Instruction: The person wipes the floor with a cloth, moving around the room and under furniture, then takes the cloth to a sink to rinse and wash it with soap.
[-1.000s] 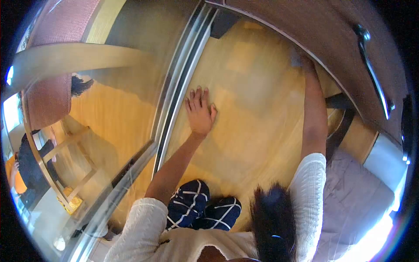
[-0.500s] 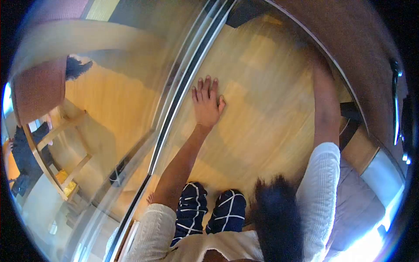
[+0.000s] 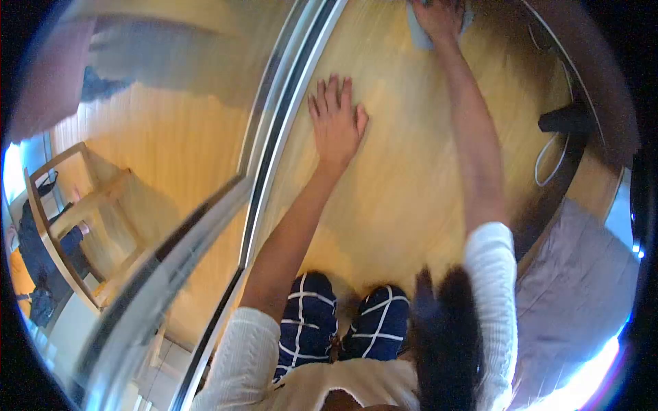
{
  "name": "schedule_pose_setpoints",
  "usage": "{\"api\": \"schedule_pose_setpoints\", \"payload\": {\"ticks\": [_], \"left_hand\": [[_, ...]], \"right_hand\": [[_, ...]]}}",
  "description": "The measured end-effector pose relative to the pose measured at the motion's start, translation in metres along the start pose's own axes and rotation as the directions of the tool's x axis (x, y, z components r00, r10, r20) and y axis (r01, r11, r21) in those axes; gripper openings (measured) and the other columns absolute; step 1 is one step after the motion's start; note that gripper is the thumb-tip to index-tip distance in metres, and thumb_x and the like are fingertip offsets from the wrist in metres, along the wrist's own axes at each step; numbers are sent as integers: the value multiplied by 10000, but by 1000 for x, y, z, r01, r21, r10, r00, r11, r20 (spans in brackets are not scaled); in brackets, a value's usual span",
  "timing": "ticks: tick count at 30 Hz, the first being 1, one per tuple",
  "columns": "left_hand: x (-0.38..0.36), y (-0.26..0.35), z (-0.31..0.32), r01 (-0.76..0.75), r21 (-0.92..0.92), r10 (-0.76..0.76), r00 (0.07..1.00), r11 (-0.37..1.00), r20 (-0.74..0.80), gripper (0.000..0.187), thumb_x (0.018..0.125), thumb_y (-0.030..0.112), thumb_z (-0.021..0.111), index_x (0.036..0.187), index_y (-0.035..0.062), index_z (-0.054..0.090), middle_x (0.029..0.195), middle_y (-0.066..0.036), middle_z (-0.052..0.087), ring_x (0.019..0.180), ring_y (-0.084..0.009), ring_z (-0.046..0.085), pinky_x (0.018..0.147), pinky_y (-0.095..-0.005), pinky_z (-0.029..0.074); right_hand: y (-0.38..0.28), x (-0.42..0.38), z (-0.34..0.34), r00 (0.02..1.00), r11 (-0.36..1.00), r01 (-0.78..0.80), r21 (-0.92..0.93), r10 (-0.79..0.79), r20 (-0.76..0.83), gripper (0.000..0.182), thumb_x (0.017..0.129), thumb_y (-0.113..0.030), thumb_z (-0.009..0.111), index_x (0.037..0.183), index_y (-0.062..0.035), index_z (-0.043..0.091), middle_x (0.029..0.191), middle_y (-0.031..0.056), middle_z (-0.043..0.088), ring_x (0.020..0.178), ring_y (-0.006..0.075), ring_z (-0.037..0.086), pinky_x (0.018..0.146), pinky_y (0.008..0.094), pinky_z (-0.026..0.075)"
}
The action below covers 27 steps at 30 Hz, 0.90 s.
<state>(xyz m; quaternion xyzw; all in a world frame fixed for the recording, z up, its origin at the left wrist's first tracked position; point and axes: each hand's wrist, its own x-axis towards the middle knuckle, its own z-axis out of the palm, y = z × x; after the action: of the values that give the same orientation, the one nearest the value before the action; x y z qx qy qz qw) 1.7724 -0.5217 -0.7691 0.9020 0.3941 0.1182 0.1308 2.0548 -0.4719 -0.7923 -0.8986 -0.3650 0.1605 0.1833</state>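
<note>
My left hand [image 3: 338,130] lies flat on the wooden floor [image 3: 404,185] with its fingers spread, beside the metal-edged track. Nothing is in it. My right hand [image 3: 442,19] reaches far forward to the top edge of the view. It presses a light grey-blue cloth [image 3: 419,31] against the floor. Part of the cloth shows on either side of the hand, and the fingertips are partly cut off. My knees, in dark checked trousers [image 3: 308,322], are on the floor behind both hands.
A shiny, mirror-like panel with a metal-edged track [image 3: 274,144] runs along the left. In or beyond it shows a wooden chair [image 3: 58,253]. At right are a dark furniture leg [image 3: 565,122], a white cable [image 3: 546,161] and a bed with a grey-brown cover [image 3: 576,294].
My right hand has come out from the dark area beside the furniture at right, moving left and forward; the cloth now shows under it. My left hand stays flat while the view has shifted.
</note>
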Motion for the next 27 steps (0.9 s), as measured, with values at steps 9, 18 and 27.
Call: {"api": "schedule_pose_setpoints", "payload": {"ticks": [9,18,27], "left_hand": [[-169,8,-64,179,-447,-293,934,877,-202,431,865,202,464,1238,-2,394,1268,-192,381,1182,-344,336,994,-434,234],[-201,-45,-47,235,-82,-240,969,969,-61,447,849,204,470,1251,24,397,1274,-183,367,1194,-342,322,995,-468,215],[-206,-48,-39,181,97,-180,983,979,-15,497,827,224,464,1289,67,369,1306,-155,350,1238,-352,277,988,-522,194]], "right_hand": [[-119,-268,86,885,892,451,-31,-452,-110,568,801,-407,523,1275,-110,421,1402,70,277,1290,349,214,1031,514,175],[48,-444,19,862,958,287,-4,-257,437,635,732,-427,584,1236,-71,435,1382,137,291,1266,328,258,1041,481,184],[83,-113,-7,829,883,-441,-163,330,-452,712,771,-570,472,1322,-133,363,1402,158,254,1296,364,200,1013,571,125]]}}
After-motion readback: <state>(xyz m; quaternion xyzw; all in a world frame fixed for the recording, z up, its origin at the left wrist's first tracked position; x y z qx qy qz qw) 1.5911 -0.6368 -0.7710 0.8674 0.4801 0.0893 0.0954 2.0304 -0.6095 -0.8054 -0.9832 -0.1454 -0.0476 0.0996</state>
